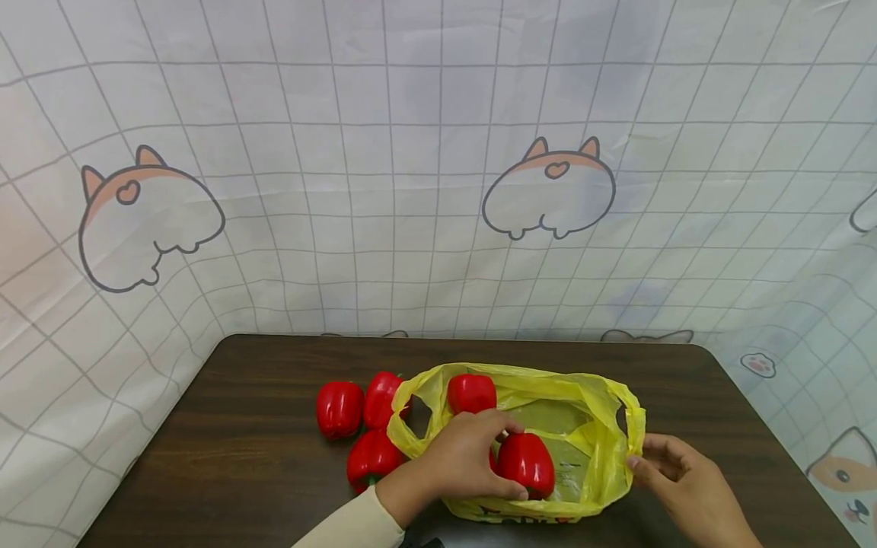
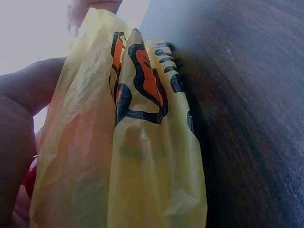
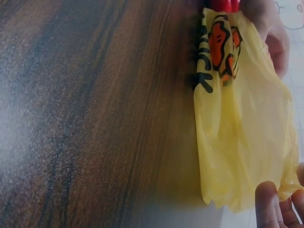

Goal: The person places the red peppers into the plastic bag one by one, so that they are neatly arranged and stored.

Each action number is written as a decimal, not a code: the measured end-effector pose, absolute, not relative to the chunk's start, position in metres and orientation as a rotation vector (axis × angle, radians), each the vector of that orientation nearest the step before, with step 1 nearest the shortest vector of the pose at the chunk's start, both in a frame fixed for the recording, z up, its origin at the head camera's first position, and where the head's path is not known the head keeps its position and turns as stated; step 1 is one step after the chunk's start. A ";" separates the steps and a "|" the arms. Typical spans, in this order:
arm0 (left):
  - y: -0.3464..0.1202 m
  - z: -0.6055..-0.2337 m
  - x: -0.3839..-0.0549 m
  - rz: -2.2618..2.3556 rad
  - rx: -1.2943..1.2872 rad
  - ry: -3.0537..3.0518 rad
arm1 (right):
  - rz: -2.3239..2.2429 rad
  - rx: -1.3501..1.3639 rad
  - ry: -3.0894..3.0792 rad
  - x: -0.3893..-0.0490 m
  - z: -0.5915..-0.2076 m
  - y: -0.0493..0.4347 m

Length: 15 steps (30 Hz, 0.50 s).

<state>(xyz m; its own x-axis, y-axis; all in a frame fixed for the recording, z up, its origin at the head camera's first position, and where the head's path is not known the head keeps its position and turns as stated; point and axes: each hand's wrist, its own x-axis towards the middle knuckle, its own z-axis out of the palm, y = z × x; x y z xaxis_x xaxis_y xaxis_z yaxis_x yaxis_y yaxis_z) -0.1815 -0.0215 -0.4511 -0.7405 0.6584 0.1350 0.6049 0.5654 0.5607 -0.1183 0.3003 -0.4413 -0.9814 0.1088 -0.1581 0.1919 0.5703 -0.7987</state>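
A yellow plastic bag (image 1: 603,487) lies on the table with its mouth spread wide. My left hand (image 1: 466,457) reaches over its left side and grips a red bell pepper (image 1: 526,463) inside, thumb at the near side and fingers at the far side. Another bell pepper (image 1: 472,392) sits at the back left of the bag, and a red bit shows behind the left hand. At the right end, my right hand (image 1: 685,479) pinches the bag's edge by the handle loop. Both wrist views show the bag's printed side (image 2: 147,85), with right fingers (image 3: 268,204) at its rim.
Outside the bag, to its left, are three more red bell peppers: one at the left (image 1: 339,409), one behind (image 1: 381,399) and one nearer (image 1: 373,459). The dark wood-grain table (image 1: 226,449) meets a white gridded cloth (image 1: 411,289) at its back edge.
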 end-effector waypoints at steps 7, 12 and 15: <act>-0.019 -0.450 -0.180 0.724 1.173 2.776 | -1.384 0.260 2.696 -0.119 -0.440 0.300; -0.019 -0.449 -0.179 0.644 1.207 2.790 | -1.373 0.262 2.703 -0.119 -0.439 0.300; -0.021 -0.446 -0.178 0.639 1.234 2.786 | -1.368 0.267 2.702 -0.119 -0.438 0.300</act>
<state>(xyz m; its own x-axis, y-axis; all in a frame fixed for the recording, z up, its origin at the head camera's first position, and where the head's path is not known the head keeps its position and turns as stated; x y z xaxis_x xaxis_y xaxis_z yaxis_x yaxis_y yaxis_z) -0.1781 -0.0214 -0.4459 -0.6854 0.7151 0.1371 0.7034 0.6016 0.3787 -0.1190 0.2998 -0.4381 -0.9794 0.1099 -0.1691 0.2014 0.5809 -0.7887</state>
